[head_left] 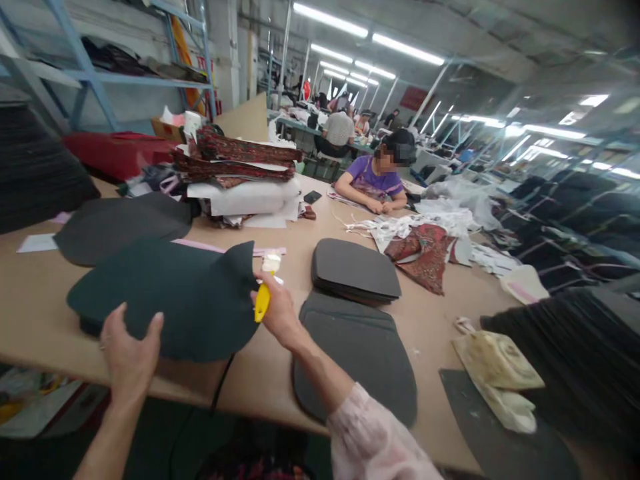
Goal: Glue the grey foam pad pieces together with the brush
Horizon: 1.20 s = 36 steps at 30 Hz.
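A large dark green-black sheet with rounded ends lies in front of me on the table, its right side bent up. My left hand rests at its near edge with thumb and fingers spread. At the sheet's right edge, my right hand is closed around a yellow-handled brush, whose whitish head points away from me. Whether those fingers also pinch the sheet is hidden. To the right of this hand sit a stack of dark rounded pieces and larger dark shaped pieces.
Patterned red fabric and white material form a pile at the back left. Across the table a person in a purple shirt works beside white and red cloth. Tall dark stacks stand right, near a stained cream bag.
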Tool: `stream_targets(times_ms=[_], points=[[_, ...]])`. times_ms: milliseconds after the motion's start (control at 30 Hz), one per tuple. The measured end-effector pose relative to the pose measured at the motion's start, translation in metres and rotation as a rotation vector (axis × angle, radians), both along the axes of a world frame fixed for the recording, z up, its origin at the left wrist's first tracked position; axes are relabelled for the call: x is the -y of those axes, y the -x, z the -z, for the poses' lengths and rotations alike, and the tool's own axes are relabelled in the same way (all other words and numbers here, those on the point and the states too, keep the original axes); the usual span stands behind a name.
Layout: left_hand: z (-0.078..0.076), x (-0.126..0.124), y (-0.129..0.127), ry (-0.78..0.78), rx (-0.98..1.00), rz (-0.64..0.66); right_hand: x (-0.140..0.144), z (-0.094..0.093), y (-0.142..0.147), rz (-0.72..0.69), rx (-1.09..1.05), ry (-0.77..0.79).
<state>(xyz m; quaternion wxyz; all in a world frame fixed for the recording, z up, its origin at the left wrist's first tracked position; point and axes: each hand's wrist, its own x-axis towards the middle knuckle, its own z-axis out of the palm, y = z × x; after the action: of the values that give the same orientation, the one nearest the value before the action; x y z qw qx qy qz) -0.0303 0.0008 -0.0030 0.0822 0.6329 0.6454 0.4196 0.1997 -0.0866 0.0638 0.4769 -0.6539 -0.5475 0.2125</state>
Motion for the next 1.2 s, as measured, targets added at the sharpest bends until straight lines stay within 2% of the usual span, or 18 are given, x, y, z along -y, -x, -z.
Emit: stream_targets(times_ms=[33,100,167,267,333,400,467,567,667,733,800,867,933,1000,1067,1200], points=[[-0.005,0.006,-0.009,-0.018,-0.013,0.055,0.014,-0.003,-0.016,0.026,-0.001,0.007],[-0.013,0.03,-0.044,-0.077,-0.036,0.229,0.046,-0.001,-0.053,0.123,-0.035,0.013],[-0.012,0.066,-0.092,-0.096,-0.037,0.456,0.084,0.015,-0.092,0.228,-0.041,0.014],[0.012,0.127,-0.163,-0.035,-0.186,0.888,0.149,0.056,-0.148,0.411,-0.004,0.08],[0.035,0.16,-0.197,0.021,-0.338,1.055,0.191,0.087,-0.18,0.484,0.04,0.154],[0.054,0.184,-0.218,0.081,-0.468,1.129,0.227,0.116,-0.205,0.589,0.074,0.207],[0.065,0.198,-0.229,0.126,-0.554,1.158,0.253,0.138,-0.224,0.644,0.108,0.253],[0.065,0.208,-0.237,0.161,-0.61,1.127,0.276,0.159,-0.24,0.619,0.15,0.293],[0.058,0.215,-0.237,0.179,-0.647,1.055,0.289,0.166,-0.242,0.534,0.177,0.277],[0.053,0.217,-0.235,0.186,-0.666,1.011,0.297,0.163,-0.242,0.501,0.231,0.281],[0.05,0.218,-0.234,0.179,-0.658,0.952,0.305,0.15,-0.246,0.532,0.33,0.33],[0.045,0.214,-0.24,0.142,-0.61,0.891,0.308,0.127,-0.255,0.626,0.425,0.392],[0.04,0.206,-0.258,0.086,-0.538,0.862,0.301,0.097,-0.269,0.713,0.43,0.392],[0.033,0.193,-0.287,0.042,-0.468,0.863,0.282,0.067,-0.283,0.738,0.307,0.3],[0.026,0.178,-0.322,0.023,-0.424,0.884,0.249,0.044,-0.295,0.708,0.089,0.194],[0.023,0.138,-0.384,0.001,-0.425,0.958,0.158,0.025,-0.305,0.463,-0.369,0.005]])
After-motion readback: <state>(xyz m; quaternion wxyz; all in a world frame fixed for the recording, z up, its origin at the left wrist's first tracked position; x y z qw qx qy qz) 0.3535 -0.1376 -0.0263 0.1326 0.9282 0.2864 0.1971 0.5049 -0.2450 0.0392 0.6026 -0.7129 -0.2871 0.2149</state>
